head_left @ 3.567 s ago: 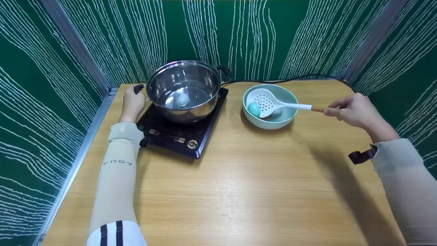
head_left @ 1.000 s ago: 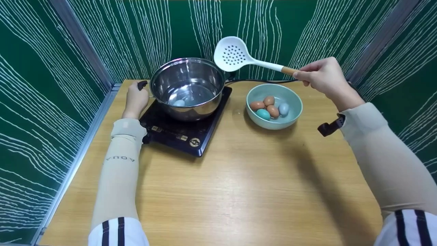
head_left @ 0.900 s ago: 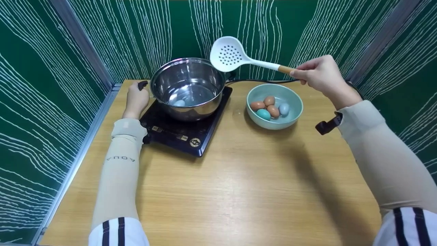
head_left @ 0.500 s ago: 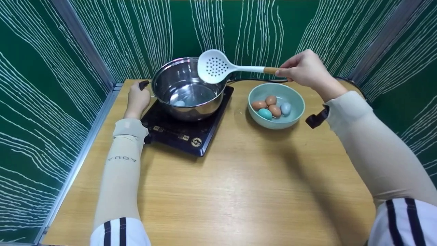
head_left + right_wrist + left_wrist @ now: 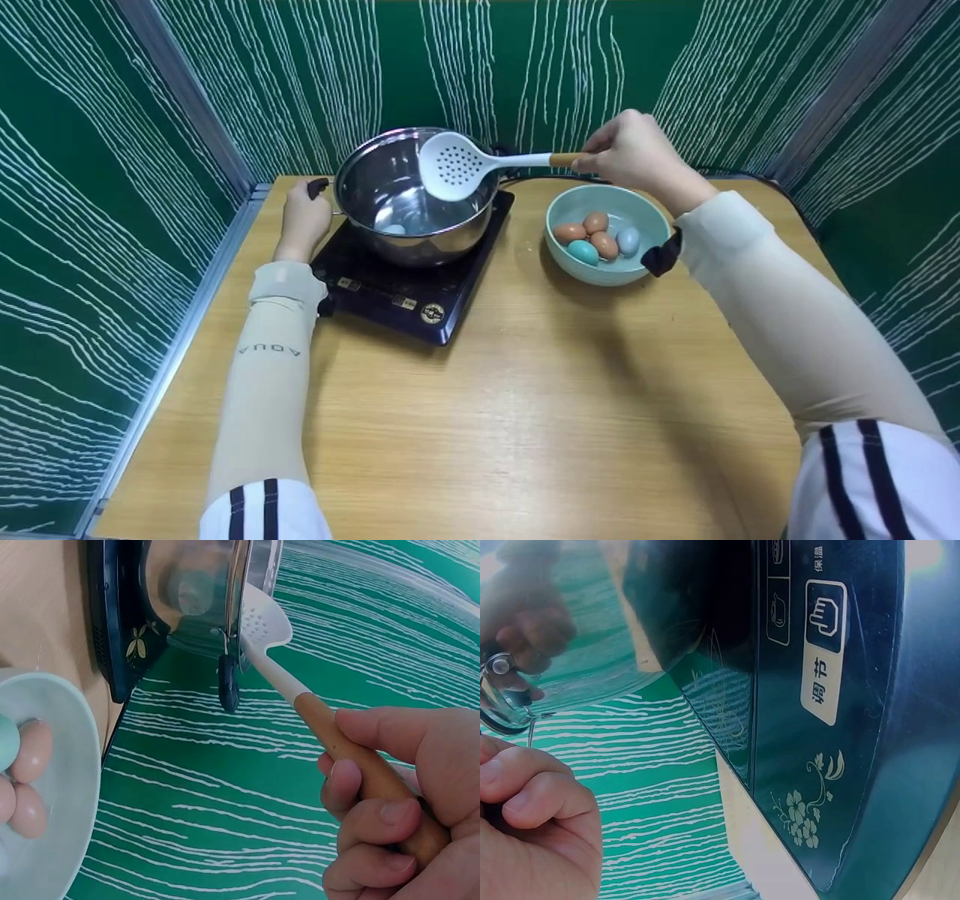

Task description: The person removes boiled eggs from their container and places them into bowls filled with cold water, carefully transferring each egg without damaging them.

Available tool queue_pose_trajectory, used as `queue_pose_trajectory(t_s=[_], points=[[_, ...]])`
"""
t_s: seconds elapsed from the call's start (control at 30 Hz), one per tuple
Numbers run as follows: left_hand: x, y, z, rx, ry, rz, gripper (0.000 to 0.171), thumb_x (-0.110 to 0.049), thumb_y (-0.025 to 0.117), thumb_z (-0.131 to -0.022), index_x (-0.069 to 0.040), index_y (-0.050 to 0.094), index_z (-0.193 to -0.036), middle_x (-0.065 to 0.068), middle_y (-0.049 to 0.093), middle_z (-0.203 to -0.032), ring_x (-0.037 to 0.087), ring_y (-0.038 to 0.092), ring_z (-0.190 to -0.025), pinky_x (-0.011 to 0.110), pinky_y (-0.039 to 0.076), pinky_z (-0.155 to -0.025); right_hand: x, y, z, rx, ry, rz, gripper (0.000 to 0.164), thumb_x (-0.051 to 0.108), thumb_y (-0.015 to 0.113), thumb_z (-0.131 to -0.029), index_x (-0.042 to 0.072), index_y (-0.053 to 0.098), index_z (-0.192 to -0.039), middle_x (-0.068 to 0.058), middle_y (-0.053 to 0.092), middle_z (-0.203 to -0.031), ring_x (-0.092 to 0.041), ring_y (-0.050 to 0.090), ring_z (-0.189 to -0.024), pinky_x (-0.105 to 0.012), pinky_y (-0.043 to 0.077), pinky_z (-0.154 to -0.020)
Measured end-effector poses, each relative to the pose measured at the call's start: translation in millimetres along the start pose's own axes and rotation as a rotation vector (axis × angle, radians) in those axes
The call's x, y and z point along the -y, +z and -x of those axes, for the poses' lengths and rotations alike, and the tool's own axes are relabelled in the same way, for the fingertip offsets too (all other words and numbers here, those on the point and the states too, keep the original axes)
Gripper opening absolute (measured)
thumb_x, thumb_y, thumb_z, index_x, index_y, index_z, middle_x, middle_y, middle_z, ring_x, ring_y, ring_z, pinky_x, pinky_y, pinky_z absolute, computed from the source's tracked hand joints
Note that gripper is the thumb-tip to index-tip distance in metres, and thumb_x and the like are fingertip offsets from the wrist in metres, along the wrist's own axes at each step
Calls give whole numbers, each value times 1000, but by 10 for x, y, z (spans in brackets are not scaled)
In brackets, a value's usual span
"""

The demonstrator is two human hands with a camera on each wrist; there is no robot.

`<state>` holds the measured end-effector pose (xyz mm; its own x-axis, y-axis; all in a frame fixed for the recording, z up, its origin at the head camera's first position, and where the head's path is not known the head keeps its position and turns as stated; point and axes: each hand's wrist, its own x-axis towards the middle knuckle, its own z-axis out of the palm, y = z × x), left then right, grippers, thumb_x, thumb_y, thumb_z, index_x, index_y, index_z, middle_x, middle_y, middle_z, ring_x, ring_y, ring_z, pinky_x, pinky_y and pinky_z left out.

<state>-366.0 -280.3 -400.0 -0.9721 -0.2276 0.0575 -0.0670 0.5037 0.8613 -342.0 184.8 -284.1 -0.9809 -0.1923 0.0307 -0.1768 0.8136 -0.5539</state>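
My right hand (image 5: 634, 154) grips the wooden handle of a white skimmer (image 5: 454, 166), fingers wrapped round it in the right wrist view. The skimmer's perforated head is over the right part of a steel pot (image 5: 420, 247), bare of any egg. In the head view my left hand (image 5: 306, 214) holds the pot's left black handle (image 5: 318, 187); in the left wrist view its fingers (image 5: 551, 799) are curled. A pale egg (image 5: 394, 229) lies in water at the pot's bottom. Right of it, a mint bowl (image 5: 592, 277) holds several brown, blue and turquoise eggs (image 5: 583, 252).
The pot stands on a black induction cooker (image 5: 375, 307) at the left of the wooden table (image 5: 510, 420). A black cord (image 5: 739, 174) runs along the back edge. Green walls with white lines (image 5: 555, 67) enclose the back and sides.
The skimmer, in the mint bowl in the oldest frame, has been lifted out and carried left. Over the last second it has lowered over the pot. My left hand has stayed on the pot handle.
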Motion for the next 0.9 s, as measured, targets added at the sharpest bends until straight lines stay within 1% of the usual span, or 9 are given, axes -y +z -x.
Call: queue_pose_trajectory(t_s=[0.13, 0.23, 0.4, 0.5, 0.63, 0.73, 0.83, 0.9], points=[[4, 1, -4, -7, -8, 7, 54, -5, 35, -104, 4, 49, -156, 24, 51, -161, 34, 48, -146, 46, 38, -124, 62, 47, -41, 7, -7, 13, 29, 25, 74, -104, 3, 82, -120, -17, 78, -114, -23, 58, -94, -23, 48, -63], [6, 1, -3, -1, -17, 12, 53, -6, 35, -105, 4, 48, -156, 25, 51, -161, 33, 49, -143, 46, 39, -121, 122, 69, -62, 17, -6, 38, 28, 24, 72, -105, 3, 82, -121, -18, 77, -116, -25, 59, -96, -27, 50, -68], [5, 0, -3, 8, -34, 13, 53, -7, 35, -107, 2, 47, -158, 23, 49, -163, 32, 46, -150, 47, 37, -126, 202, 89, -92, 42, -24, 85, 27, 21, 70, -106, 2, 81, -122, -18, 76, -120, -28, 60, -101, -30, 53, -75], [2, 7, -5, 14, -35, 21, 54, -8, 35, -107, 2, 47, -158, 22, 49, -164, 32, 46, -150, 47, 37, -126, 241, 78, -94, 56, -31, 105, 26, 20, 71, -106, 3, 81, -123, -18, 76, -122, -29, 60, -103, -31, 54, -77], [3, 4, -9, 10, -18, 20, 53, -7, 35, -106, 3, 48, -157, 23, 50, -162, 33, 47, -149, 47, 37, -126, 316, 58, -98, 64, -76, 154, 25, 19, 71, -105, 3, 81, -120, -19, 76, -121, -31, 60, -103, -37, 54, -80], [6, 1, -11, 10, -9, 11, 54, -8, 35, -106, 3, 47, -158, 23, 50, -162, 33, 45, -152, 47, 36, -128, 378, 47, -109, 67, -126, 208, 24, 18, 72, -103, 2, 82, -117, -20, 77, -117, -32, 61, -101, -41, 55, -83], [14, 2, -13, 12, -7, 7, 56, -7, 35, -104, 3, 47, -158, 23, 50, -162, 33, 47, -148, 45, 38, -124, 442, 37, -124, 81, -160, 249, 22, 16, 72, -102, 1, 83, -114, -21, 78, -116, -33, 63, -101, -44, 56, -87], [20, 4, -13, 6, -1, 4, 56, -6, 35, -103, 3, 48, -157, 24, 51, -161, 33, 49, -143, 44, 40, -120, 487, 27, -139, 98, -167, 265, 22, 15, 73, -101, 1, 83, -114, -21, 78, -116, -33, 63, -102, -44, 55, -87]])
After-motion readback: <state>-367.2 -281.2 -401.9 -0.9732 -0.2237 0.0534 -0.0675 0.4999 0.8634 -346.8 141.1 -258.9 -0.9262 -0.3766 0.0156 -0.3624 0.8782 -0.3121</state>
